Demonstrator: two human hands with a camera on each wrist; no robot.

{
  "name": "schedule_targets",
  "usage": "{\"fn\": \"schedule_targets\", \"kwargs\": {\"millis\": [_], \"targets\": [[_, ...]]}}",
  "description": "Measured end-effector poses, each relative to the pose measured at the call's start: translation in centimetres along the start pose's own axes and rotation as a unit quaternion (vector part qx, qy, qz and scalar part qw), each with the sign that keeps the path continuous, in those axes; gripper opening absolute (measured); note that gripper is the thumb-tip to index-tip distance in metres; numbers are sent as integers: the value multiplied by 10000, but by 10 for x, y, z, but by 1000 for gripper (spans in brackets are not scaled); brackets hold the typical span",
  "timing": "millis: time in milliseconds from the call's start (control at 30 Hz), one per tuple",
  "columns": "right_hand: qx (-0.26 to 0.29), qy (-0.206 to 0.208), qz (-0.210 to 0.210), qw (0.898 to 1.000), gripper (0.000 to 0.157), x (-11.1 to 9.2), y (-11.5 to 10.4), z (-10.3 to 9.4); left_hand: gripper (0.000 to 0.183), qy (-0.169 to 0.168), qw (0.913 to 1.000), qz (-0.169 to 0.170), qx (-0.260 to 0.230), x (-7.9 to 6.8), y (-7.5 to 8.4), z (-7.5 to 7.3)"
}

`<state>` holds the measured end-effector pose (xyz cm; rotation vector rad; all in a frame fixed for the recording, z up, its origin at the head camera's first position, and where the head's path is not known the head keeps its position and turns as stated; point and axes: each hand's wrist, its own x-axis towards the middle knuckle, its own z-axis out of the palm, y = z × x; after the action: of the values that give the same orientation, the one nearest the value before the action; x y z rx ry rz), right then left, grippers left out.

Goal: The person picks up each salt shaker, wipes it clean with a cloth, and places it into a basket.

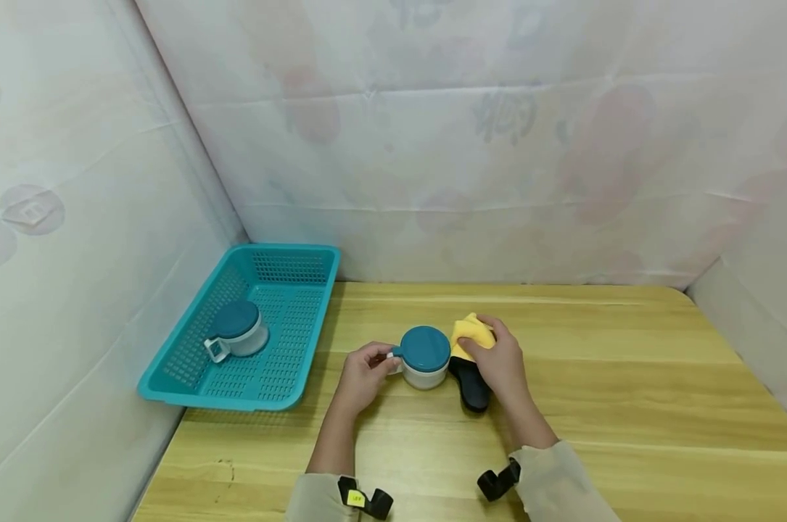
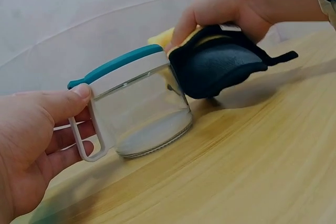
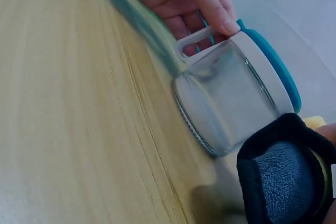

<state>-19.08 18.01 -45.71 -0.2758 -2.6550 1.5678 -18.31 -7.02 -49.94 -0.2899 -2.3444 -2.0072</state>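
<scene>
Head view has 1 jar (image 1: 238, 325) in the basket (image 1: 278, 362), presumably done, while another jar (image 1: 426, 354) stands on the bench (image 1: 628, 377), seemingly mid-wipe. Left hand (image 1: 360, 377) pinches its handle (image 2: 86, 142); right hand (image 1: 503, 362) grips a cloth (image 1: 465, 368) beside it. Basketing this jar probably remains.

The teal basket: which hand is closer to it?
The left. The left hand is right of the basket, pinching the handle of the tabletop jar; the right hand is farther off, beyond that jar, holding the yellow-and-black cloth.
</scene>
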Motion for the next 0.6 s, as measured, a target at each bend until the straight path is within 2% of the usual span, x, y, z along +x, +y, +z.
{"fn": "schedule_targets", "kwargs": {"millis": [233, 367, 600], "targets": [[-305, 7, -286, 9991, 48, -4, 0, 10, 16, -47, 10000, 37, -28, -1, 0, 2], [-670, -48, -442, 9968, 41, -5, 2, 15, 16, -24, 10000, 31, -2, -1, 1, 3], [-1795, -503, -836, 9789, 42, -3, 4, 17, 15, -10, 10000, -61, -42, -1, 1, 2]]}}
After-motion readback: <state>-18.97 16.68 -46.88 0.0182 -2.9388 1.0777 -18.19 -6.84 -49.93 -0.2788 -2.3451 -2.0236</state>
